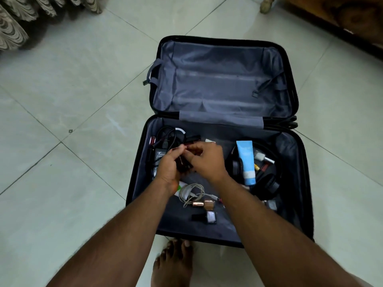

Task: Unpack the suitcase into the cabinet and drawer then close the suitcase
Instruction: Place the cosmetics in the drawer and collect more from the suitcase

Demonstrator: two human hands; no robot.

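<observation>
From the head camera, the suitcase (221,79) lies open flat on the tiled floor (72,100), its far half bare. Over the near half, the left hand (169,164) and right hand (207,160) meet, fingers curled around small dark items (183,164) too blurred to identify. Nearby lie a blue tube (247,162), black headphones (267,183) and a white cable (192,192).

**Setting: room in a home**

Pale tiled floor (72,100) with dark grout lines, patterned curtain hem (12,23) top left, carved wooden furniture (342,15) top right (bed or cabinet, can't tell). Bare foot (172,264) on the tiles; open suitcase (294,96) lies on the floor, holding toiletries and cables.
</observation>
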